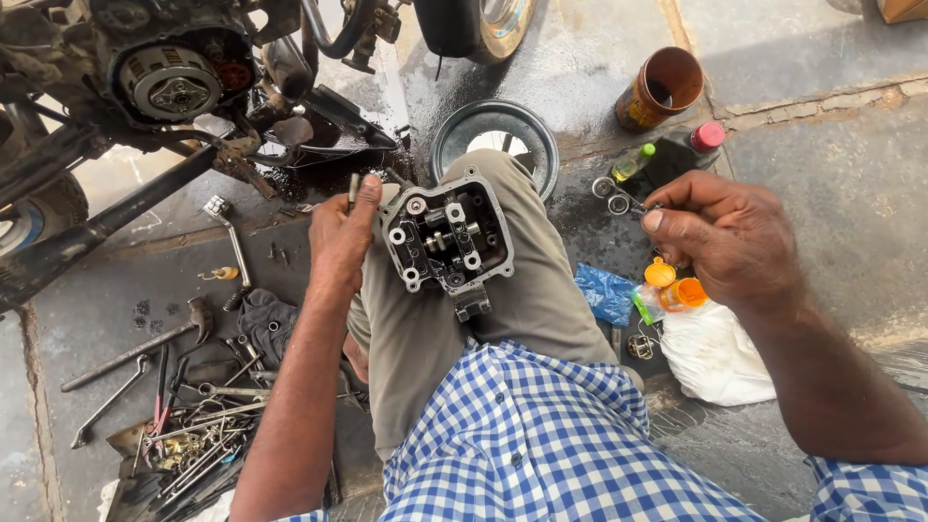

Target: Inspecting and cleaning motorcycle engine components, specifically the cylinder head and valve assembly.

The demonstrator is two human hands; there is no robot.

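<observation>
While the cylinder head (447, 242) rests on the person's raised knee, valve side up with its rocker parts and bolt holes exposed, it is plainly off the engine and, by my judgement, partway through being stripped or rebuilt, with refitting to the motorcycle engine (174, 82) not yet done. Just beside it, the left hand (338, 242) is closed around a slim metal tool (353, 188) whose tip points upward, close to the head's left edge but apart from it. Well to the right, the right hand (725, 237) has its fingers (667, 220) pinched shut on a small metal part (633, 203), held above two small metal rings (611, 196) on the ground. Near that hand lie an orange cap (684, 293), a blue rag (607, 293) and a white cloth (715, 353). Farther out stand a metal drain pan (495, 135), a brown can (660, 89) and a small green bottle (633, 161). Left of the knee, spanners and a hammer (198, 314) lie scattered. All of it sits on an oil-stained concrete floor (831, 164), outdoors in sunlight.
</observation>
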